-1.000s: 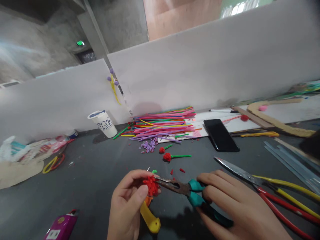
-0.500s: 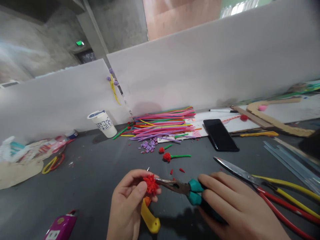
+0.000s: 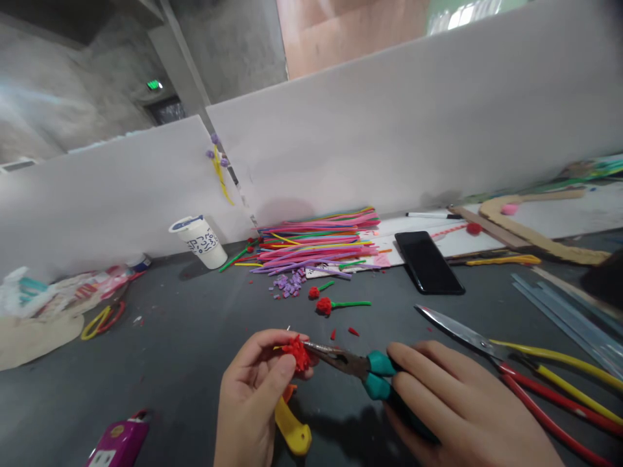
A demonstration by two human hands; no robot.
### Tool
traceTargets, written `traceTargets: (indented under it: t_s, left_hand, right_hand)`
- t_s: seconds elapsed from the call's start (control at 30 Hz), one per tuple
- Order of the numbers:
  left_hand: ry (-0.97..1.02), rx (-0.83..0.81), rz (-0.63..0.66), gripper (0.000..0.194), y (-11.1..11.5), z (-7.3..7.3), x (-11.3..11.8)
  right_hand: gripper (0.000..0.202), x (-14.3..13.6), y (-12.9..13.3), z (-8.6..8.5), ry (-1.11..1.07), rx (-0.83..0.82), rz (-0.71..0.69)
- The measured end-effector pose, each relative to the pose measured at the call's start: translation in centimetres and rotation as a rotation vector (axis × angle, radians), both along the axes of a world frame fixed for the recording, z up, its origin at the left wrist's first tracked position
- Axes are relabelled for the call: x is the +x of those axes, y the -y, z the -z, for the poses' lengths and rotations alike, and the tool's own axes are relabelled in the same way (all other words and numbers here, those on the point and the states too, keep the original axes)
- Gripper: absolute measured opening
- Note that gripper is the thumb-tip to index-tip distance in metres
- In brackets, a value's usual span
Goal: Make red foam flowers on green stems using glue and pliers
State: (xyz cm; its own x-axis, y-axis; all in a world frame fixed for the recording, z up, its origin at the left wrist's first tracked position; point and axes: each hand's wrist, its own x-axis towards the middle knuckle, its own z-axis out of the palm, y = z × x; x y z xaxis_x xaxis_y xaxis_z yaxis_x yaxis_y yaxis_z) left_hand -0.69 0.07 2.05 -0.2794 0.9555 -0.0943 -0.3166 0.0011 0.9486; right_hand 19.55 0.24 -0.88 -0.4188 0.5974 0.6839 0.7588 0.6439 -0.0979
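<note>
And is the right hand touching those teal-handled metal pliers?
Touching. The head view shows the right hand gripping the teal-handled metal pliers, curled around their handles.

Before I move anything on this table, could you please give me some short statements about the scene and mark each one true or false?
1. The right hand holds the pliers. True.
2. The left hand holds a red tufted ball. True.
3. The pliers point away from the red tufted ball. False: their tips are at it.
4. The phone lies to the right of the white cup. True.
5. The white cup lies on its side. False: it stands on its base.
6. The phone stands on end. False: it lies screen up.
</note>
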Motion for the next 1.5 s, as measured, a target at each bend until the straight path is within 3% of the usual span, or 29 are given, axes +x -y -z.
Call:
traceTargets:
  t_s: [0.2,0.3,0.77,1.03,1.5]
  left_hand:
    - [-0.08,0.008,0.012,0.022,-0.1,0.3,-0.1]
    - [-0.074,0.007,-0.033,0.021,0.0,0.2,0.1]
    - [0.075,-0.005,-0.004,0.021,0.4,-1.1,-0.2]
    - [0.074,0.017,0.083,0.02,0.3,-0.8,-0.2]
    - [0.032,-0.002,0.088,0.023,0.3,-0.5,-0.4]
  right_hand:
    - [0.025,-0.1,0.0,0.6,0.057,0.065,0.039]
    - [0.022,-0.1,0.0,0.5,0.021,0.017,0.03]
    - [0.012,0.6,-0.2,-1.2,-0.159,-0.132,-0.054]
    - [0.012,0.4,0.0,-1.0,-0.154,-0.157,-0.063]
    - [0.016,0.4,-0.1,-1.4,-0.135,-0.17,-0.073]
